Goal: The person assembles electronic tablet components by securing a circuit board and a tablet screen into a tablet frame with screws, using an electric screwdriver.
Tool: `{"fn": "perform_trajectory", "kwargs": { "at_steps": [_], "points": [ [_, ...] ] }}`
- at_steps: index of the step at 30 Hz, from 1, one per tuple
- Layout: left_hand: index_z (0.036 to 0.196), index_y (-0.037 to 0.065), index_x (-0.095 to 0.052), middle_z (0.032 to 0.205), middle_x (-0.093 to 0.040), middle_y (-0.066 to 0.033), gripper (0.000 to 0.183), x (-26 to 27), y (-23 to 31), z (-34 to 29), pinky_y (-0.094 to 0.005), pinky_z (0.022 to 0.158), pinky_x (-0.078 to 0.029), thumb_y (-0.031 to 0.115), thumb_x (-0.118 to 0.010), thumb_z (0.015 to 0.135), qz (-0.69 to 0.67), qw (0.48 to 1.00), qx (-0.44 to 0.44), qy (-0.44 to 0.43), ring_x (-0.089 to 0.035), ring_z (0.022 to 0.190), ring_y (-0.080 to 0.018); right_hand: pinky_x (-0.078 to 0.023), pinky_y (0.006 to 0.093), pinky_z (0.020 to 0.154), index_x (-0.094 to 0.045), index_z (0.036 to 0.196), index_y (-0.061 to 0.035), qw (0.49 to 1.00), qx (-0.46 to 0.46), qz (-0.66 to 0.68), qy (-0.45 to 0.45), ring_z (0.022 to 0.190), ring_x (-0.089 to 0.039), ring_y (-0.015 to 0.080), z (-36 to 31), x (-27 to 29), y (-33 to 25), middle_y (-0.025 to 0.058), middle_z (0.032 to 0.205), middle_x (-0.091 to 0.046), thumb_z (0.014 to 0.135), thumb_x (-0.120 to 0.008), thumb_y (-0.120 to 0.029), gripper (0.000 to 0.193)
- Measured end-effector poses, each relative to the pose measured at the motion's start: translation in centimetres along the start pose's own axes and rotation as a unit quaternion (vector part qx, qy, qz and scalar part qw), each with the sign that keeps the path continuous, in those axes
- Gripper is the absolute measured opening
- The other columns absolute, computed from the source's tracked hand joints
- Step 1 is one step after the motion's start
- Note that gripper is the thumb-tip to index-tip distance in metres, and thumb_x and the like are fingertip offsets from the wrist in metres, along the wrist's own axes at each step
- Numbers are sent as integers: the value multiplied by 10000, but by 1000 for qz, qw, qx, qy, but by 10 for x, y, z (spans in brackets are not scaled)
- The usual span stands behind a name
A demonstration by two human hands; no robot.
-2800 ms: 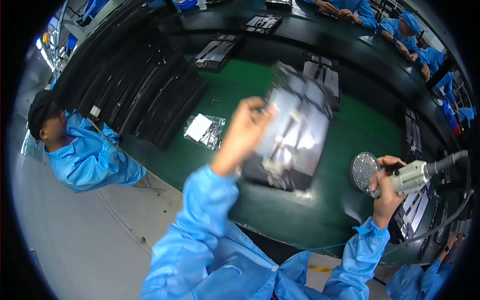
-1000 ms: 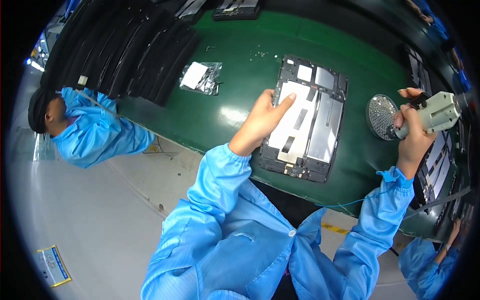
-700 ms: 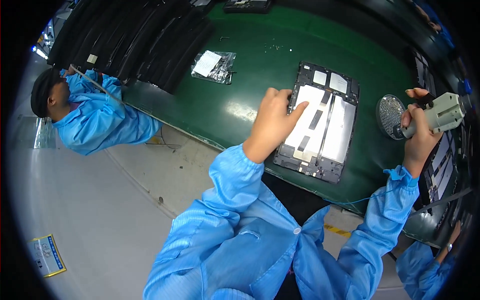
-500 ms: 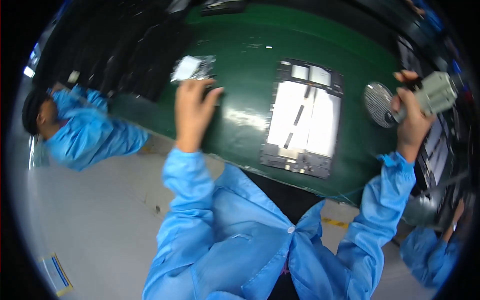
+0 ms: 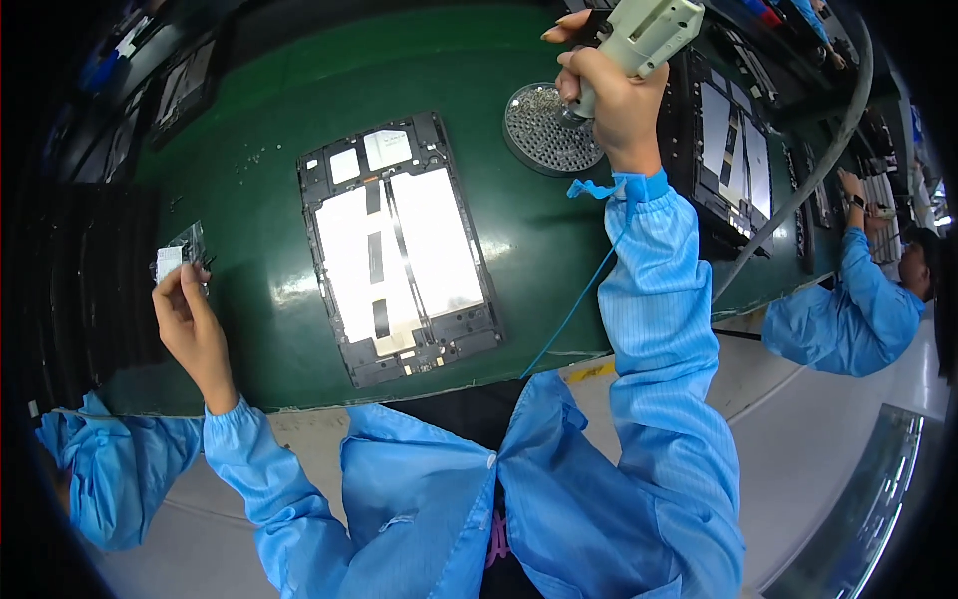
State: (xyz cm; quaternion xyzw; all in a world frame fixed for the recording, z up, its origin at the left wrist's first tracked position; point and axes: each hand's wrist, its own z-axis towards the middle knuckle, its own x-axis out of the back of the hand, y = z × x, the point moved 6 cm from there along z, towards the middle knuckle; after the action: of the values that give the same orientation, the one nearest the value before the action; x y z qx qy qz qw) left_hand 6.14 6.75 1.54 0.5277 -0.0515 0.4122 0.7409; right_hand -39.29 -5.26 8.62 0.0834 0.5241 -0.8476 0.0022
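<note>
My left hand [image 5: 192, 329] is at the left of the table, thumb and forefinger pinched together on the near edge of a small clear plastic bag [image 5: 190, 245] with a white label. What else the fingertips may hold is hidden. My right hand [image 5: 627, 110] is wrapped round a pale grey-green electric screwdriver [image 5: 651, 30]. Its nose points down at a round tray [image 5: 554, 135] of small holes with tiny screws. Between my hands lies an opened tablet [image 5: 404, 250], its black frame around shiny silver battery panels.
A blue wrist-strap cord [image 5: 574, 299] runs from my right wrist to the table edge. A grey cable [image 5: 838, 145] arcs at the right, near another opened tablet [image 5: 733, 150]. Dark stacked parts [image 5: 75, 290] line the left. Co-workers in blue sit on both sides.
The view has turned, so the table's things sit further left. My left fingers have closed from spread to pinched at the bag. The screwdriver's nose is now over the screw tray.
</note>
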Motion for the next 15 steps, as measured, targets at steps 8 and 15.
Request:
{"fn": "perform_trajectory", "kwargs": {
  "at_steps": [8,15],
  "points": [
    [1323,-25,-561,1026,-632,-58,387,-112,38,66,-217,846,-479,206,-570,1013,-281,947,81,-129,-581,909,-90,-485,247,497,-671,971,54,999,46,-13,-15,540,-580,102,11,4,25,154,913,-724,752,-576,67,239],
    [1278,-15,-584,1135,-665,-101,391,-139,7,70,-228,876,-499,243,-616,986,-322,924,152,-139,-627,976,-119,-482,287,525,-597,1067,92,998,40,-37,-29,521,-526,134,9,9,30,252,1006,-676,773,-486,76,315]
  ]
}}
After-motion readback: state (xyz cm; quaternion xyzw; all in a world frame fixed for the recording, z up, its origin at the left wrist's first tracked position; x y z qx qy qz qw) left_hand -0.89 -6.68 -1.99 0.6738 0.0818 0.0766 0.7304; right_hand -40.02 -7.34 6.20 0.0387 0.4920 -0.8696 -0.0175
